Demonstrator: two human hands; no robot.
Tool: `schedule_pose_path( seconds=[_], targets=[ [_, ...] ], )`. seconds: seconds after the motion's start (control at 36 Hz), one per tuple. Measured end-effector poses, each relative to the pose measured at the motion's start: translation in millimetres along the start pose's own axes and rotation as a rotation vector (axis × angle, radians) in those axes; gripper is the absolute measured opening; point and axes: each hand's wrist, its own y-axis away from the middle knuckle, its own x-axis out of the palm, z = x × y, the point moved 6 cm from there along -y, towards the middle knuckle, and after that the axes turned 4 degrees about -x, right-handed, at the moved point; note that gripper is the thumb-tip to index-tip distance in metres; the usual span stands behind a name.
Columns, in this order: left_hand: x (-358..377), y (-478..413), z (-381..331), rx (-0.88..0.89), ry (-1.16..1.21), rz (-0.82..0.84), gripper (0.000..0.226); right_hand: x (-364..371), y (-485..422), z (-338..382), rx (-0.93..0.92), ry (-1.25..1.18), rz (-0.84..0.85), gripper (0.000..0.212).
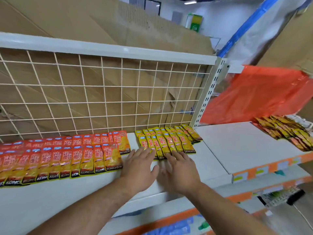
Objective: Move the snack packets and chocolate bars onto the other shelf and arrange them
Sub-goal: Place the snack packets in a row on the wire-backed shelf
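Two bare hands at rows of "KONCHEW" snack packets on a white shelf point(213, 160).
The left hand point(138, 165) and right hand point(179, 170) lie flat, fingers straight, fingertips touching the lower edges of the yellow packets point(169, 141). The orange packets point(67, 156) lie just left of the left hand.

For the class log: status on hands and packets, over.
Left hand, right hand open, fingertips at front row of yellow packets. Red packets arranged left. Brown packets heaped on right shelf.
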Motion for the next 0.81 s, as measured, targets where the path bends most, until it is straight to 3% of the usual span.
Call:
schedule_pose_path(
  seconds=[0.17,0.36,0.56,0.69,0.81],
  targets=[
    [9.0,-1.2,-63.8,0.027,-0.034,0.025,0.087,-12.2,34.6,-62.6,0.027,-0.013,0.003,0.06],
    [19.1,2.2,-165.4,0.058,-0.003,0.008,0.091,-28.2,84.4,-155.8,0.068,0.004,0.033,0.065],
    [40.1,-8.3,-264.3,0.083,-0.006,0.037,0.072,-41.9,130.5,-248.1,0.087,-0.036,0.023,0.075],
    [49.9,-13.9,-326.3,0.148,0.017,0.035,0.085,-58.9,161.1,-303.6,0.144,-0.046,0.073,0.07],
    [64.2,-28.4,-366.2,0.197,0.001,0.061,0.068,-63.7,178.4,-341.2,0.21,-0.078,0.067,0.068]
  ],
)
